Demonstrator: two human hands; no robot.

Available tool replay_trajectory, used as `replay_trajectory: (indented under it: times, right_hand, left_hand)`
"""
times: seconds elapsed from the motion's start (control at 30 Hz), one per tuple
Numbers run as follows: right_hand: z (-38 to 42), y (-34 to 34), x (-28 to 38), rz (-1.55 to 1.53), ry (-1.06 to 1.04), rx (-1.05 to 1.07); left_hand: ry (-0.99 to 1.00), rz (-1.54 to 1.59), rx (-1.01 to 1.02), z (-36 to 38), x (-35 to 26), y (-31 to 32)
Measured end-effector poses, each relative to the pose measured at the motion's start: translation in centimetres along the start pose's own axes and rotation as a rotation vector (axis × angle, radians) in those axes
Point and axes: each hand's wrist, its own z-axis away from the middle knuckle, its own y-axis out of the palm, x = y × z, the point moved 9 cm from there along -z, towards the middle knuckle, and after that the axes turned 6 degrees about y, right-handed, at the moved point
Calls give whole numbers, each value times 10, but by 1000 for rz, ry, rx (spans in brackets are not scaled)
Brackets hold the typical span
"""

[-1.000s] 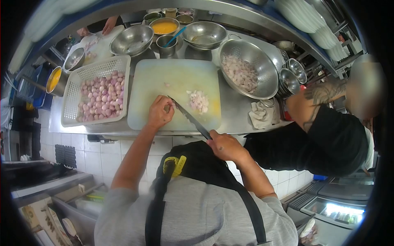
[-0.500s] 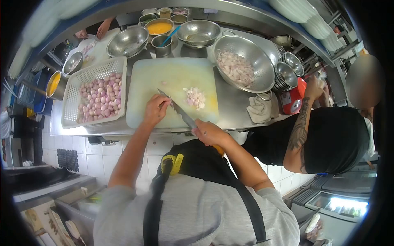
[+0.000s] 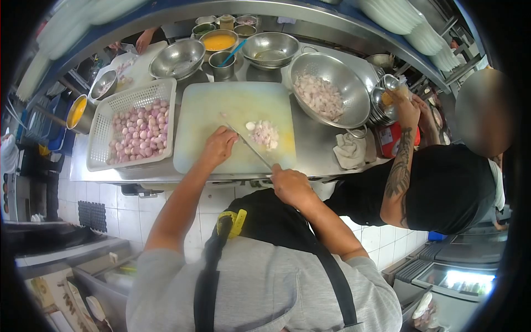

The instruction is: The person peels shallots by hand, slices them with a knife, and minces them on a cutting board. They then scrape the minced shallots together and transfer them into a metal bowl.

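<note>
My right hand (image 3: 290, 185) is wrapped round the handle of a kitchen knife (image 3: 255, 152), whose blade slants up and left over the cutting board (image 3: 199, 110). At the knife's tip, my left hand (image 3: 220, 146) is closed in a pinch. What looks like a shallot is between its fingertips, mostly covered by them. Right of the blade lies a small heap of cut shallots (image 3: 264, 135) on the board, and a small pinkish scrap is above my left hand. Peeled shallots (image 3: 138, 130) fill part of the white plastic basket (image 3: 99, 135) at the left.
A large colander (image 3: 359, 94) with cut pale pieces stands right of the board, near a folded cloth (image 3: 349, 150). Metal bowls (image 3: 271, 47) and a pot (image 3: 222, 67) line the back. A co-worker (image 3: 442, 182) stands close on the right; another person's hand (image 3: 145, 41) is at back left.
The knife has turned more edge-down, and my right hand has shifted slightly right. My left hand stays pinched near the tip. The co-worker's hands at the right have moved left toward the stacked bowls.
</note>
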Motion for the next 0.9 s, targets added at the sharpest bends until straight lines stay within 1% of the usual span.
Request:
replay_trajectory:
  times: [0.13, 0.2, 0.27, 0.4, 0.43, 0.53, 0.63, 0.73, 0.83, 0.9]
  right_hand:
    - [11, -5, 1, -28, 6, 52]
    - [-10, 14, -4, -36, -7, 22]
    - [-17, 17, -4, -38, 0, 19]
    - [2, -5, 5, -36, 28, 65]
    - [7, -6, 3, -35, 36, 79]
    - [-14, 8, 1, -51, -10, 17]
    - [-5, -2, 6, -31, 31, 74]
    - [1, 2, 0, -27, 40, 102]
    - [-18, 9, 2, -56, -26, 41]
    - [-3, -2, 3, -42, -1, 72]
  left_hand:
    - [12, -8, -24, 3, 2, -1]
    - [15, -6, -40, 3, 5, 3]
    - [20, -5, -11, 3, 7, 5]
    - [-2, -18, 39, -1, 4, 0]
    - [11, -19, 33, -1, 6, -1]
    - [36, 1, 28, 2, 5, 4]
    - [52, 10, 18, 0, 4, -2]
    - [49, 28, 6, 2, 9, 0]
    - [31, 44, 11, 3, 8, 4]
    - [29, 36, 27, 2, 5, -1]
